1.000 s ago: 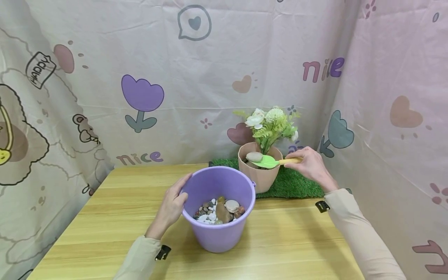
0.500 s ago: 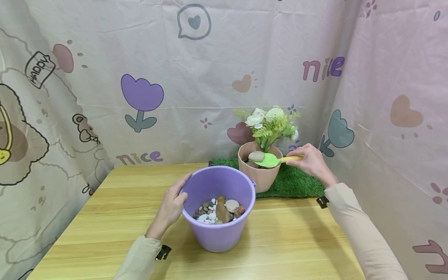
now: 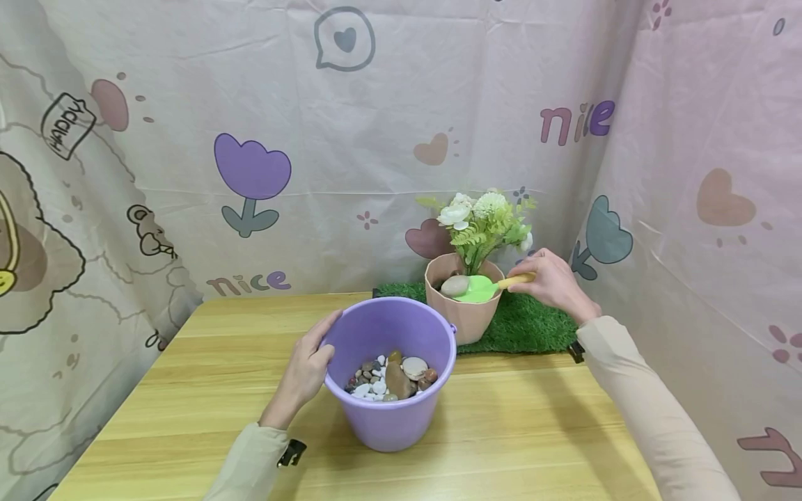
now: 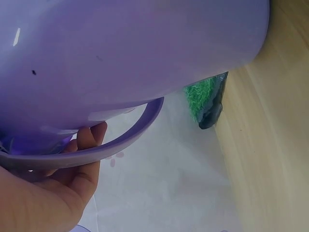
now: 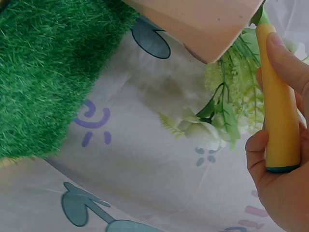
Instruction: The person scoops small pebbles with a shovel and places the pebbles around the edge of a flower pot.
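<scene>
The right hand has its fingers curled round the smooth yellow handle of a green trowel; left of these fingers, the glossy blade is in the mouth of the scalloped peach pot, with a rounded grey stone at its tip; the step in hand seems to be placing this stone; the next move would call for a gentle tilt; the left hand grips the rim of the purple plastic bucket; mixed pebbles lie right of its fingers.

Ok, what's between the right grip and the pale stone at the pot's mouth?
The trowel: yellow handle, then green blade up to the pale stone, in the head view.
</scene>
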A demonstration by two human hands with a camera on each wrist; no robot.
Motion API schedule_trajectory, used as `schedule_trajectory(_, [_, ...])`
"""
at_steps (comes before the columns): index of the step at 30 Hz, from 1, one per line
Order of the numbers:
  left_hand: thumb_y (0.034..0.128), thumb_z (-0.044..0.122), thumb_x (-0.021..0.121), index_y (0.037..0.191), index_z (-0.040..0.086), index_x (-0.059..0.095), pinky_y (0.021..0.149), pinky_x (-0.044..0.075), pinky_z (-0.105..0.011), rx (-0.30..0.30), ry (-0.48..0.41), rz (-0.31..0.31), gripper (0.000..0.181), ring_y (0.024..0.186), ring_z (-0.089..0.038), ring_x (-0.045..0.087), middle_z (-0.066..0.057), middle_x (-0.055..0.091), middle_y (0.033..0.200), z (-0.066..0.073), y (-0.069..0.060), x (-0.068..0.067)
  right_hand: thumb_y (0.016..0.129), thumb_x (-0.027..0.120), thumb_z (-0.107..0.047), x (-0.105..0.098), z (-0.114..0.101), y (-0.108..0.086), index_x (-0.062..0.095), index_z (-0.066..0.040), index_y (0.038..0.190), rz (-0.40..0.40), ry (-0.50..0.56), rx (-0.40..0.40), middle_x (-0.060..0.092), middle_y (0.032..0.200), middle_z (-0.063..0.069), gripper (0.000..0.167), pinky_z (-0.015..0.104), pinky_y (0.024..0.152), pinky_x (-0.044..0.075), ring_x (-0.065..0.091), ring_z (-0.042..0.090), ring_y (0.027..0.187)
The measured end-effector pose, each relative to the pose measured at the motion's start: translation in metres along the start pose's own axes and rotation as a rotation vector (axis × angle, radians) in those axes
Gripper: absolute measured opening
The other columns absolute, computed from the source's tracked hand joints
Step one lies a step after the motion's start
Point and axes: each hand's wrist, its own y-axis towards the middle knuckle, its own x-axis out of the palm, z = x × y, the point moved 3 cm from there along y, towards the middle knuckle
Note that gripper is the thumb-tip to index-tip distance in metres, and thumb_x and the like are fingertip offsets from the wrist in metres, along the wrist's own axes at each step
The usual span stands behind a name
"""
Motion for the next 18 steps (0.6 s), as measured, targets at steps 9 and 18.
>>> schedule_trajectory(9, [0.083, -0.001, 0.043, 0.148, 0.002, 0.041, 0.113, 0.034, -0.055, -0.005, 0.003, 0.005, 0.065, 0.137, -0.041, 0.043, -0.019, 0.041, 0.152, -0.001, -0.001, 0.001, 0.07, 0.087, -0.025, -0.003, -0.019, 0.017, 0.081, -0.02, 0.089, -0.039, -0.114, -0.138, 0.07, 0.081, -0.006, 0.021, 0.033, 0.066, 0.041, 0.048, 0.016, 0.081])
schedule_trajectory(18, [0.0824, -0.001, 0.043, 0.148, 0.003, 0.04, 0.112, 0.036, -0.055, 0.001, -0.004, 0.006, 0.066, 0.135, -0.042, 0.045, -0.02, 0.041, 0.152, 0.0, -0.001, 0.0, 0.068, 0.087, -0.023, -0.007, -0.03, 0.015, 0.081, -0.019, 0.089, 0.042, -0.227, -0.305, 0.074, 0.086, -0.005, 0.023, 0.037, 0.069, 0.049, 0.053, 0.019, 0.085])
